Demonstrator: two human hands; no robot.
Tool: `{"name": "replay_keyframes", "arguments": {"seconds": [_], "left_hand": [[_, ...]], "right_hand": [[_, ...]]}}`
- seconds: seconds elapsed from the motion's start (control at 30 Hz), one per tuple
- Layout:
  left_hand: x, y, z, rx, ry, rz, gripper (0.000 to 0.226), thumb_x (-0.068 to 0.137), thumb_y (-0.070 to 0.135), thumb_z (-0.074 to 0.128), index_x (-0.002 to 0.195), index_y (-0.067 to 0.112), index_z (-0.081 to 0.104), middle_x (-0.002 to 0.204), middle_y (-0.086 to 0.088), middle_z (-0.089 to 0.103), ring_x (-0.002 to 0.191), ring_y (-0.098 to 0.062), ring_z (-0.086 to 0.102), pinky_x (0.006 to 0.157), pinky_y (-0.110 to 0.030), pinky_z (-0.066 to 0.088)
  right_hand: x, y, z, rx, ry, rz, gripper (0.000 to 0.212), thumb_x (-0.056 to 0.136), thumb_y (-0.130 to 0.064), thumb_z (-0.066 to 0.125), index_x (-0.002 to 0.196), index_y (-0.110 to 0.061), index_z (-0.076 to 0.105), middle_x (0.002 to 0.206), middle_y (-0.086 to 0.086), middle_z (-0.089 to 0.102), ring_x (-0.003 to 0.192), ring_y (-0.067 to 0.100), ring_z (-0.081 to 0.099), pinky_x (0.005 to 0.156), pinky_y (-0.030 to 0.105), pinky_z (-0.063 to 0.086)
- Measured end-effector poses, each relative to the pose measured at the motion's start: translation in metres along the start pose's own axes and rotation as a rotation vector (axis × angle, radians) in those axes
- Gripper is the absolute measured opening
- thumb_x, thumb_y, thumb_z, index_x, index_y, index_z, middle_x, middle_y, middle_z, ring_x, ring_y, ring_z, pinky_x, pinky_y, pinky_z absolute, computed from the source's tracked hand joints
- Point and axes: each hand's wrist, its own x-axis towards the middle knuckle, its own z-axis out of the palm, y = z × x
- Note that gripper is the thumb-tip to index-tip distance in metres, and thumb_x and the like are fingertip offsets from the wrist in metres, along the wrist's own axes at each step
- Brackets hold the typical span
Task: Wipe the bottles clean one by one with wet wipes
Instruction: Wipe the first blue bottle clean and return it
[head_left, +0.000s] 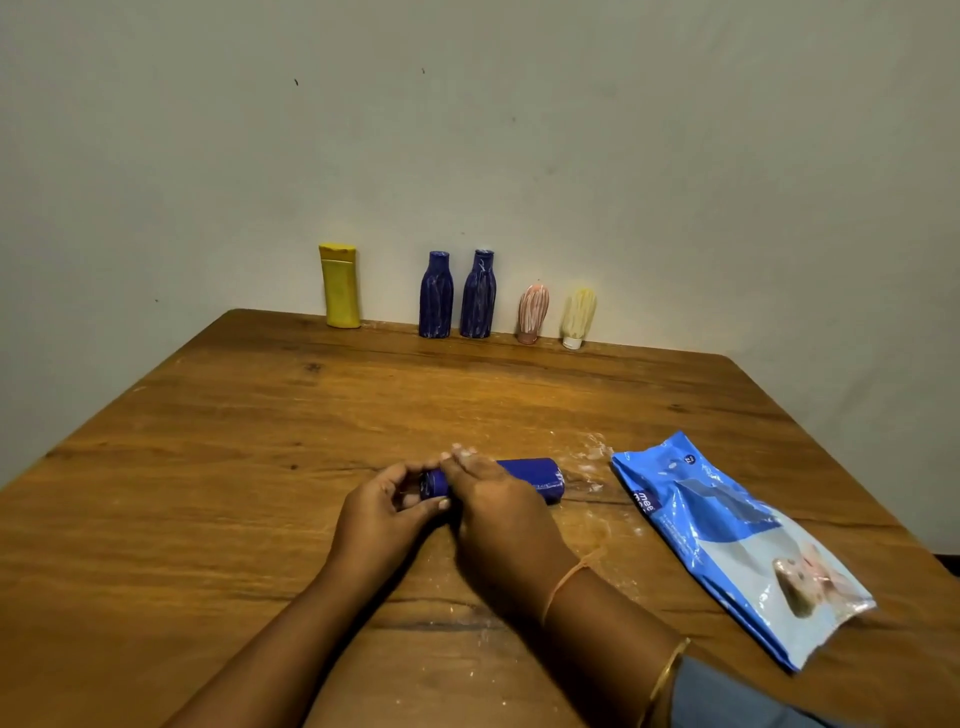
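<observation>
Our left grip (395, 501) pinches the blue bottle (535, 475) by its cap end, right grip (501, 499) pressing flat, unclenched, on top. We'd best roll it slowly, covering every side.

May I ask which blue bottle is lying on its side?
The blue bottle held by the left hand, under the right hand; the other two stand upright by the wall.

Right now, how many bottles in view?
6. Five stand by the wall: yellow bottle, left blue bottle, right blue bottle, pink bottle, cream bottle. The lying blue bottle is on the table, gripped by the left hand, under the right hand.
</observation>
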Motion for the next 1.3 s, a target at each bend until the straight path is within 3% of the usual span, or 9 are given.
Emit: {"name": "replay_keyframes", "arguments": {"seconds": [0.27, 0.43, 0.57, 0.73, 0.83, 1.0, 1.13, 1.23, 1.3], "left_hand": [[0.004, -0.003, 0.003, -0.034, 0.013, -0.017, 0.040, 0.075, -0.005, 0.071, 0.104, 0.020, 0.063, 0.097, 0.004, 0.068, 0.083, -0.003, 0.068, 0.074, -0.025, 0.058], [0.001, 0.000, 0.003, -0.017, 0.004, -0.019, 0.033, 0.079, -0.001, 0.068, 0.103, 0.020, 0.063, 0.095, 0.004, 0.070, 0.084, -0.003, 0.068, 0.077, -0.024, 0.057], [0.000, 0.001, 0.001, 0.031, 0.035, 0.029, 0.031, 0.082, -0.001, 0.064, 0.094, 0.028, 0.063, 0.089, 0.003, 0.072, 0.077, 0.000, 0.068, 0.072, -0.021, 0.054], [-0.001, 0.004, 0.001, -0.014, 0.002, 0.008, 0.033, 0.077, -0.002, 0.069, 0.098, 0.023, 0.062, 0.093, -0.001, 0.069, 0.083, -0.012, 0.069, 0.072, -0.026, 0.057], [-0.002, 0.006, 0.001, -0.014, -0.009, 0.011, 0.035, 0.077, -0.006, 0.068, 0.098, 0.021, 0.063, 0.097, -0.002, 0.067, 0.086, -0.013, 0.068, 0.072, -0.027, 0.058], [-0.003, 0.006, 0.002, 0.000, -0.042, -0.012, 0.038, 0.076, -0.010, 0.067, 0.101, 0.018, 0.062, 0.099, 0.001, 0.066, 0.083, -0.007, 0.067, 0.068, -0.019, 0.057], [-0.001, 0.003, 0.002, 0.061, -0.010, 0.028, 0.028, 0.082, -0.005, 0.062, 0.099, 0.017, 0.065, 0.086, 0.003, 0.071, 0.074, -0.002, 0.066, 0.064, -0.014, 0.052], [-0.001, 0.004, 0.003, -0.003, -0.010, -0.039, 0.027, 0.081, -0.002, 0.066, 0.102, 0.015, 0.063, 0.090, -0.004, 0.070, 0.082, -0.015, 0.068, 0.074, -0.026, 0.057], [-0.001, 0.006, 0.004, -0.075, -0.026, -0.081, 0.030, 0.081, -0.005, 0.065, 0.104, 0.013, 0.060, 0.094, -0.008, 0.068, 0.086, -0.020, 0.068, 0.078, -0.032, 0.057]], "right_hand": [[0.003, 0.053, -0.015, -0.079, 0.011, 0.358, 0.053, 0.085, -0.005, 0.043, 0.138, -0.011, 0.040, 0.145, 0.009, 0.038, 0.132, 0.019, 0.038, 0.106, 0.026, 0.029], [-0.003, 0.003, 0.002, -0.035, 0.075, 0.072, 0.056, 0.090, -0.003, 0.045, 0.143, -0.010, 0.028, 0.150, 0.007, 0.028, 0.140, 0.019, 0.022, 0.111, 0.024, 0.010], [-0.005, -0.009, 0.013, -0.091, 0.042, -0.139, 0.055, 0.087, -0.007, 0.055, 0.139, -0.007, 0.037, 0.144, 0.013, 0.039, 0.134, 0.024, 0.036, 0.108, 0.030, 0.017], [-0.013, 0.043, -0.004, -0.072, 0.055, 0.122, 0.055, 0.091, -0.008, 0.046, 0.143, -0.016, 0.031, 0.150, 0.004, 0.031, 0.137, 0.017, 0.030, 0.112, 0.027, 0.019], [-0.010, 0.060, -0.014, -0.089, 0.043, 0.274, 0.056, 0.088, -0.007, 0.046, 0.142, -0.016, 0.034, 0.149, 0.004, 0.033, 0.134, 0.020, 0.036, 0.110, 0.027, 0.026], [-0.009, 0.017, 0.003, -0.078, 0.082, 0.094, 0.058, 0.088, -0.004, 0.048, 0.143, -0.010, 0.029, 0.150, 0.008, 0.030, 0.139, 0.020, 0.026, 0.110, 0.024, 0.012], [-0.009, -0.014, 0.018, -0.078, 0.079, -0.101, 0.056, 0.072, -0.010, 0.070, 0.126, -0.006, 0.055, 0.129, 0.013, 0.057, 0.119, 0.024, 0.054, 0.102, 0.033, 0.036], [-0.012, 0.004, 0.008, -0.128, 0.070, -0.063, 0.059, 0.071, -0.013, 0.074, 0.127, -0.011, 0.054, 0.128, 0.008, 0.057, 0.118, 0.019, 0.055, 0.100, 0.027, 0.034], [-0.015, 0.025, -0.003, -0.138, 0.068, 0.035, 0.055, 0.083, -0.011, 0.062, 0.135, -0.012, 0.045, 0.139, 0.006, 0.048, 0.128, 0.018, 0.045, 0.105, 0.026, 0.026]]}}
